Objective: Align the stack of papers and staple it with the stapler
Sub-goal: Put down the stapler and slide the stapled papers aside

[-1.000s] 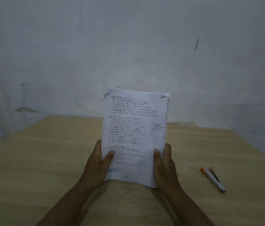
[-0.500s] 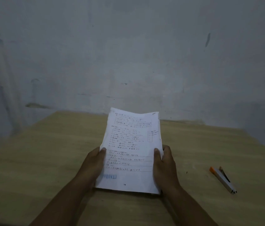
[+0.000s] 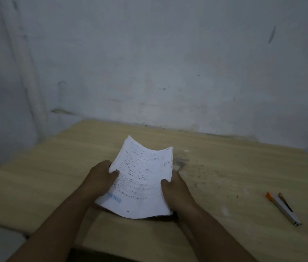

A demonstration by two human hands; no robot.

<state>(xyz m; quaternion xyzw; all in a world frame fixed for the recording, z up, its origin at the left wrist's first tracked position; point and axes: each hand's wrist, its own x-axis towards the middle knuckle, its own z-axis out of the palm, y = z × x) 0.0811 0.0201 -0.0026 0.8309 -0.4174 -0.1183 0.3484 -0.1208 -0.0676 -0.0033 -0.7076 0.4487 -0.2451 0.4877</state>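
Note:
A stack of printed white papers [image 3: 141, 178] leans back low over the wooden table [image 3: 225, 167], sagging in the middle, its near edge close to the tabletop. My left hand [image 3: 100, 178] grips its left edge with the thumb on the top sheet. My right hand [image 3: 175, 191] grips the right edge the same way. A slim white stapler [image 3: 283, 208] with an orange tip lies on the table well to the right of my right hand, apart from the papers.
A grey-white wall [image 3: 168, 63] rises right behind the table's far edge. The table's left edge slants down toward the near left corner. Dark smudges mark the wood beyond the papers.
The stack has tipped from nearly upright to leaning back and low over the table, both hands still on its sides. The view has shifted downward and left.

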